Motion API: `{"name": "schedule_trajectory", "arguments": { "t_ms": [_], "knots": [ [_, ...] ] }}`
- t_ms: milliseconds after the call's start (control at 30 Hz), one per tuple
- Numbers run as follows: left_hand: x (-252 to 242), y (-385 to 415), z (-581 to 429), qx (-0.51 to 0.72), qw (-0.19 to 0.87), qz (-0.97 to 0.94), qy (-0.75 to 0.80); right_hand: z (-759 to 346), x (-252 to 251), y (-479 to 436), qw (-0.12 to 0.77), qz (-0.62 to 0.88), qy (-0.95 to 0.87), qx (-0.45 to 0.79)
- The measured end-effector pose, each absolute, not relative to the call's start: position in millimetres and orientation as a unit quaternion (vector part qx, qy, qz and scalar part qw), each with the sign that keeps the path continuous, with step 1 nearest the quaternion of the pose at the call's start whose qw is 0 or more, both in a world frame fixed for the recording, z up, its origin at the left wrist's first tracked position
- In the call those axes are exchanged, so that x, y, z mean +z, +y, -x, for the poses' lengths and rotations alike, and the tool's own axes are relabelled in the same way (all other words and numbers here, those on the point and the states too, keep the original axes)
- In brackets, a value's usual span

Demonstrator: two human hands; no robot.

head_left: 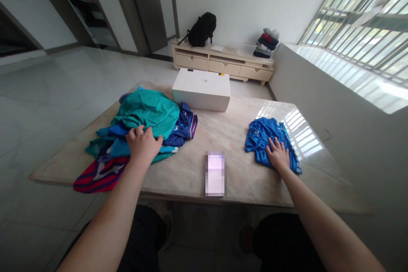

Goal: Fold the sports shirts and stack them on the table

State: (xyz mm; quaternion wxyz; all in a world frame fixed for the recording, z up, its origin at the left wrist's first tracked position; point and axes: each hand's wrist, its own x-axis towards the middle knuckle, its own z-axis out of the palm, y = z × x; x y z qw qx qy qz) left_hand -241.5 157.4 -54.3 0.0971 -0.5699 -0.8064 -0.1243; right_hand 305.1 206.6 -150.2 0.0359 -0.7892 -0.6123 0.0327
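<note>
Here the left hand (pixel 142 143) has its fingers (pixel 149 132) curled into the near edge of the teal garment (pixel 148 110) topping a loose clothes pile (pixel 105 165) on the bench (pixel 223 136), apparently gripping cloth. Right hand (pixel 279 156) lies flat, fingers spread, holding nothing, pressing the folded blue shirt (pixel 263 138) at bench right. Fabric likely light, soft, limp; best pinched at a hem or shoulder seam. White box (pixel 202 89) behind.
</note>
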Motion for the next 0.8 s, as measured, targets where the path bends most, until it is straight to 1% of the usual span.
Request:
{"name": "schedule_trajectory", "arguments": {
  "t_ms": [67, 200, 300, 467, 600, 800],
  "knots": [
    [-51.9, 157.8, 239.0, -0.125, 0.091, 0.559, -0.815, -305.4, -150.9, 206.6, 0.039, 0.789, -0.612, 0.035],
    [-49.1, 162.6, 239.7, -0.111, 0.028, 0.539, -0.835, -306.6, -153.2, 207.7, 0.043, 0.790, -0.610, 0.040],
    [-50.0, 164.8, 240.3, -0.120, 0.010, 0.536, -0.835, -307.4, -154.4, 208.3, 0.048, 0.789, -0.611, 0.043],
    [-49.1, 161.7, 234.7, -0.183, 0.042, 0.552, -0.812, -306.5, -153.5, 207.4, 0.063, 0.788, -0.611, 0.045],
    [-40.4, 161.8, 231.0, -0.259, 0.082, 0.572, -0.774, -304.4, -151.0, 206.9, 0.085, 0.788, -0.608, 0.051],
    [-25.8, 163.3, 222.3, -0.345, 0.086, 0.601, -0.716, -302.6, -144.8, 200.4, 0.158, 0.791, -0.588, 0.061]
  ]
}}
